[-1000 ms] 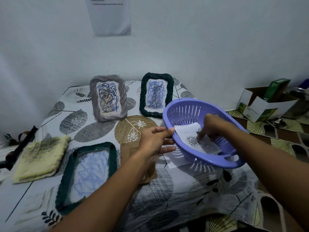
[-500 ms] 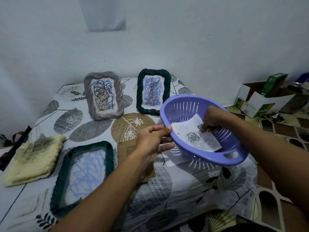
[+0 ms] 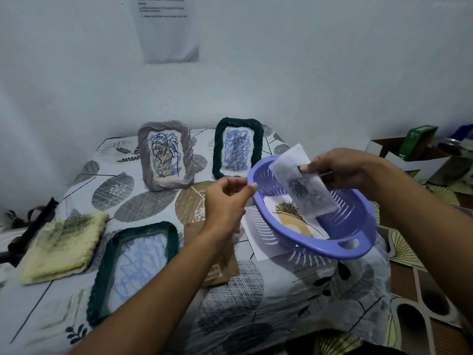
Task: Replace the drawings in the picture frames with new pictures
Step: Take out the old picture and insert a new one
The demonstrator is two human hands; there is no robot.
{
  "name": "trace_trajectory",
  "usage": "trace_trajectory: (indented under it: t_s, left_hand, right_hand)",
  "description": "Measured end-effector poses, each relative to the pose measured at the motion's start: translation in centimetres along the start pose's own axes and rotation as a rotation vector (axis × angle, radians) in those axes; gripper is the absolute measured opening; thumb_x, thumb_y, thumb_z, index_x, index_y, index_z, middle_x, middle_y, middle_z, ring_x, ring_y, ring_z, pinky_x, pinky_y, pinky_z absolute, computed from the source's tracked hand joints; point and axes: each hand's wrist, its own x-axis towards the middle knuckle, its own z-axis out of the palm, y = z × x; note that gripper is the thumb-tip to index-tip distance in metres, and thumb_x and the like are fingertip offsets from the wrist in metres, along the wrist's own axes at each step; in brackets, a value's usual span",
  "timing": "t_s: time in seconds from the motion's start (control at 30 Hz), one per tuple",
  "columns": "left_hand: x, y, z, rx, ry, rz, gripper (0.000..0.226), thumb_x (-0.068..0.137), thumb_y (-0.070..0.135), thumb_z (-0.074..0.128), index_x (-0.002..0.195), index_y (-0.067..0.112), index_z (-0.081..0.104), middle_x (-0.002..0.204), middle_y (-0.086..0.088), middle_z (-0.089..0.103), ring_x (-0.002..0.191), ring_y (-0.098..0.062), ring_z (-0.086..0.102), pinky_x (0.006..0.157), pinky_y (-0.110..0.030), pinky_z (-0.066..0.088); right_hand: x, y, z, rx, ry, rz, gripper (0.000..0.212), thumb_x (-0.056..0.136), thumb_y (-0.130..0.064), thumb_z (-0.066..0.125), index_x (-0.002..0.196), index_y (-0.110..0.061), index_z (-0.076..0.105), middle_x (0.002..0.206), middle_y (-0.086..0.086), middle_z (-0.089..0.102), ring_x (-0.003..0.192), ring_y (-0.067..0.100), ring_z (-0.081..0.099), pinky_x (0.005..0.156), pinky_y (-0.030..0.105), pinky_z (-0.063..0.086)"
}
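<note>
The right hand (image 3: 340,172) pinches a white printed sheet (image 3: 303,187) by its upper edge and holds it above the purple basket (image 3: 358,242), its lower end hanging just inside the rim. The left hand (image 3: 227,201) pinches the basket's near-left rim between thumb and curled fingers, steadying it. The step in hand looks like drawing a new picture out of the basket; to do it well, the sheet should come up clear of the rim before it is carried leftward, held by an edge so the print is not creased or smudged, while the left hand keeps the basket from tipping. Counted: three frames, all with blue scribbled drawings in them — a grey frame (image 3: 165,156) and a dark green frame (image 3: 238,149) propped upright beyond the left hand, and a second dark green frame (image 3: 135,267) lying flat to that arm's left. Two new pictures show: the one held, and a leaf print (image 3: 289,213) lying in the basket under it. Another white sheet (image 3: 256,239) lies partly under the basket on the patterned counter (image 3: 256,290), beside one brown backing board (image 3: 220,260) below the left wrist. One yellow cloth (image 3: 64,247) lies far left.
</note>
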Motion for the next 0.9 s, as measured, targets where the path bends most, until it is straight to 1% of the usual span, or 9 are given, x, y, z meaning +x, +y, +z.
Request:
trace_trajectory:
  t_s: [0.13, 0.27, 0.33, 0.43, 0.53, 0.67, 0.73, 0.8, 0.9]
  left_hand:
    - [-0.4, 2.6, 0.4, 0.025, -0.164, 0.109, 0.016, 0.085, 0.013, 0.068, 0.1, 0.007, 0.067, 0.09, -0.01, 0.069, 0.078, -0.011, 0.065, 0.061, -0.025, 0.056]
    - [-0.7, 4.6, 1.1, 0.022, -0.286, 0.063, 0.038, 0.089, 0.023, 0.064, 0.125, 0.012, 0.059, 0.119, -0.001, 0.064, 0.108, -0.011, 0.061, 0.082, -0.032, 0.057]
    - [-0.7, 5.4, 1.1, -0.012, -0.289, 0.014, 0.04, 0.091, 0.027, 0.061, 0.129, 0.014, 0.055, 0.123, 0.0, 0.06, 0.112, -0.012, 0.058, 0.085, -0.035, 0.055]
    - [-0.7, 6.3, 0.4, -0.137, -0.257, -0.083, 0.03, 0.093, 0.028, 0.057, 0.119, 0.014, 0.061, 0.116, -0.004, 0.064, 0.109, -0.019, 0.061, 0.08, -0.035, 0.056]
    - [-0.8, 6.5, -0.6, -0.219, -0.247, -0.115, 0.023, 0.093, 0.03, 0.057, 0.106, 0.014, 0.065, 0.107, -0.007, 0.069, 0.098, -0.023, 0.066, 0.077, -0.037, 0.055]
    - [-1.1, 6.5, -2.5, -0.233, -0.238, -0.11, 0.024, 0.088, 0.033, 0.062, 0.098, 0.012, 0.068, 0.085, -0.004, 0.071, 0.072, -0.018, 0.066, 0.06, -0.026, 0.053]
    - [-1.1, 6.3, -3.4, -0.235, -0.221, -0.116, 0.02, 0.087, 0.033, 0.064, 0.092, 0.014, 0.069, 0.08, -0.003, 0.071, 0.068, -0.018, 0.065, 0.055, -0.023, 0.05]
    - [-1.0, 6.2, -4.3, -0.23, -0.19, -0.117, 0.018, 0.086, 0.03, 0.066, 0.091, 0.013, 0.068, 0.081, -0.005, 0.07, 0.069, -0.019, 0.065, 0.055, -0.024, 0.051]
    - [-0.8, 6.0, -5.7, -0.235, -0.118, -0.119, 0.012, 0.086, 0.018, 0.066, 0.093, 0.008, 0.068, 0.087, -0.013, 0.07, 0.078, -0.027, 0.064, 0.07, -0.037, 0.055]
  right_hand:
    - [-2.2, -1.7, 0.7, 0.177, -0.071, -0.069, 0.02, 0.075, -0.016, 0.064, 0.091, -0.005, 0.063, 0.084, 0.011, 0.069, 0.078, 0.023, 0.064, 0.067, 0.034, 0.053]
    - [-3.9, -3.1, 3.2, 0.272, -0.109, -0.144, 0.027, 0.073, -0.018, 0.064, 0.097, -0.005, 0.064, 0.088, 0.01, 0.069, 0.079, 0.023, 0.065, 0.072, 0.036, 0.053]
    - [-4.6, -3.6, 4.5, 0.297, -0.131, -0.183, 0.031, 0.068, -0.018, 0.066, 0.096, -0.006, 0.065, 0.085, 0.009, 0.071, 0.076, 0.022, 0.067, 0.075, 0.036, 0.054]
    - [-5.5, -4.0, 6.5, 0.303, -0.16, -0.23, 0.032, 0.074, -0.016, 0.065, 0.104, -0.003, 0.064, 0.092, 0.013, 0.07, 0.08, 0.026, 0.068, 0.072, 0.036, 0.057]
    - [-6.2, -4.3, 8.4, 0.279, -0.122, -0.275, 0.028, 0.086, -0.017, 0.062, 0.107, 0.001, 0.064, 0.106, 0.021, 0.067, 0.093, 0.035, 0.064, 0.087, 0.046, 0.054]
    - [-7.0, -4.8, 10.9, 0.24, -0.051, -0.316, 0.038, 0.089, -0.038, 0.06, 0.106, -0.004, 0.065, 0.105, 0.016, 0.069, 0.096, 0.031, 0.068, 0.089, 0.045, 0.054]
    - [-7.3, -5.0, 12.1, 0.224, -0.027, -0.307, 0.047, 0.09, -0.046, 0.056, 0.106, -0.002, 0.066, 0.105, 0.017, 0.07, 0.099, 0.03, 0.067, 0.089, 0.044, 0.054]
    - [-7.4, -5.3, 13.2, 0.227, -0.025, -0.301, 0.051, 0.091, -0.049, 0.053, 0.1, -0.001, 0.067, 0.104, 0.017, 0.07, 0.098, 0.029, 0.067, 0.089, 0.043, 0.055]
    - [-7.3, -5.5, 14.6, 0.249, -0.048, -0.285, 0.052, 0.092, -0.051, 0.049, 0.097, -0.002, 0.067, 0.1, 0.013, 0.069, 0.092, 0.025, 0.066, 0.086, 0.039, 0.056]
